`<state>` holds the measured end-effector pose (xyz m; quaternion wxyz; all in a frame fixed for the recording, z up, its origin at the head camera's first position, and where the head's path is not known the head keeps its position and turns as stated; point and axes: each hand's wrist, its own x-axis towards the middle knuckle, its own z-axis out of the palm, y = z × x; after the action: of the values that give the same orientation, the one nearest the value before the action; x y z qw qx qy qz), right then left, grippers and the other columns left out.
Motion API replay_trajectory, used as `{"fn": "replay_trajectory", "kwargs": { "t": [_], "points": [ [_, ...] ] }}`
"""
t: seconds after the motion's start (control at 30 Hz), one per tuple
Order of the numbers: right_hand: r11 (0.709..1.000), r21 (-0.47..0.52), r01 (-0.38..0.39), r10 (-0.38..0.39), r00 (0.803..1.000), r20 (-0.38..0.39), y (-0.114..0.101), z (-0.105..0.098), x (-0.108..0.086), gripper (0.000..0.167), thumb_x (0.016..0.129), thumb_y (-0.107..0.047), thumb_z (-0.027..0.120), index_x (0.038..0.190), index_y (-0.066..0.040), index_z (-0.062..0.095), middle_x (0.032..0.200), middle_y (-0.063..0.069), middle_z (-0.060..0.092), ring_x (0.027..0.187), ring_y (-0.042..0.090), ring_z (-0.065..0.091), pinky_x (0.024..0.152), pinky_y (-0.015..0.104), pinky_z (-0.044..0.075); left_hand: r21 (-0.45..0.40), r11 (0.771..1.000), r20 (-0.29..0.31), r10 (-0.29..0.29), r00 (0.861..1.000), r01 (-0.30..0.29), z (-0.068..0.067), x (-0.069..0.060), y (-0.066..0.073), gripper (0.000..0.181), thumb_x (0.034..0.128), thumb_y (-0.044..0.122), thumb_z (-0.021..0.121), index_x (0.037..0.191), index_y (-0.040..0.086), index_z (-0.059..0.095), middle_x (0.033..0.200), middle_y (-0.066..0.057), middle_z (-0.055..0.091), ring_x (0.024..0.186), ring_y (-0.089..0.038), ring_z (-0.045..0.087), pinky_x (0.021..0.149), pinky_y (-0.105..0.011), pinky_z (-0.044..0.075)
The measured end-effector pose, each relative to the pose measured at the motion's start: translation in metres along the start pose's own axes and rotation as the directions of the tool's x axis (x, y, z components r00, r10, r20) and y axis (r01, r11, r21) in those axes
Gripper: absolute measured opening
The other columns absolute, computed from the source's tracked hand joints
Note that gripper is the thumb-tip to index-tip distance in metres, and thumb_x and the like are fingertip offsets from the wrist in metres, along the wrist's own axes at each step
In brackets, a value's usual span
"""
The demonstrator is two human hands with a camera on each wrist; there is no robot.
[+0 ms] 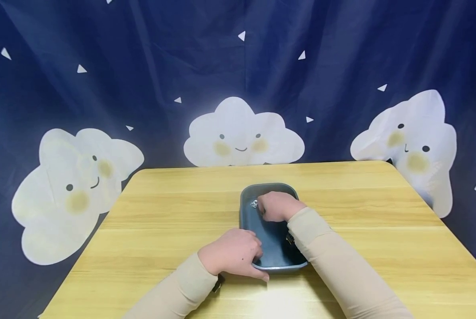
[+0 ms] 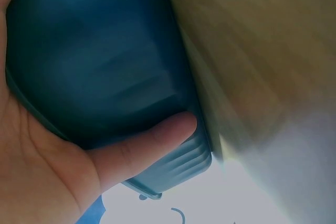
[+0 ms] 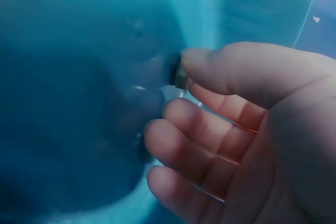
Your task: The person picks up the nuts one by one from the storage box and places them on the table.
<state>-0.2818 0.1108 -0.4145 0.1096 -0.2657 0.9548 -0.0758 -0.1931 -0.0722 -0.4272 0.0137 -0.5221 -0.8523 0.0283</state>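
A dark blue-grey tray (image 1: 275, 248) with rounded corners lies on the table. Inside it, near the far left corner, are a few small shiny metal pieces (image 1: 254, 204). My right hand (image 1: 279, 206) reaches into the tray beside them; in the right wrist view its thumb and index finger pinch a small metal piece (image 3: 181, 76), the other fingers curled. My left hand (image 1: 234, 252) grips the tray's near left edge, thumb outside along the near side and fingers over the rim. In the left wrist view the thumb lies against the tray's outer wall (image 2: 121, 72).
The tray stands on a light wood-grain table (image 1: 174, 212). Behind the table hangs a dark blue curtain (image 1: 154, 57) with white triangles and smiling clouds. A small dark object shows at each sleeve cuff.
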Motion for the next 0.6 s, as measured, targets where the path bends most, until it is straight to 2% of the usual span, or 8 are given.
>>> {"fn": "replay_trajectory", "kwargs": {
  "t": [0.23,0.37,0.6],
  "points": [
    [0.999,-0.022,0.048,-0.048,0.999,0.019,-0.0003,0.0027,0.0008,0.024,0.082,-0.007,0.065,0.066,-0.021,0.053,0.057,-0.009,0.042,0.056,0.012,0.037,0.055,0.028,0.036,0.0,1.0,-0.006,0.002,1.0,-0.002,0.002,0.0,-0.0013,0.058,0.0803,0.078,0.062,0.054,0.028,0.048,0.062,0.017,0.043,0.065,-0.005,0.049,0.056,-0.022,0.039],
    [0.997,-0.039,0.067,-0.066,0.997,0.024,0.0001,0.0038,0.0013,0.019,0.08,-0.01,0.067,0.068,-0.021,0.057,0.058,-0.011,0.05,0.056,0.01,0.042,0.057,0.028,0.04,0.008,1.0,-0.017,0.004,1.0,-0.004,0.0032,0.0002,-0.0022,0.058,0.0802,0.079,0.061,0.054,0.029,0.048,0.062,0.017,0.044,0.065,-0.005,0.049,0.055,-0.022,0.039],
    [0.998,-0.039,0.038,-0.036,0.997,0.069,-0.0021,0.0025,0.0006,0.012,0.082,-0.018,0.069,0.073,-0.022,0.063,0.064,-0.009,0.059,0.058,0.011,0.05,0.059,0.031,0.045,0.003,1.0,-0.005,-0.001,1.0,0.002,0.0031,0.0005,-0.0021,0.058,0.0804,0.079,0.061,0.055,0.029,0.048,0.062,0.016,0.043,0.065,-0.004,0.049,0.056,-0.022,0.039]
  ]
}}
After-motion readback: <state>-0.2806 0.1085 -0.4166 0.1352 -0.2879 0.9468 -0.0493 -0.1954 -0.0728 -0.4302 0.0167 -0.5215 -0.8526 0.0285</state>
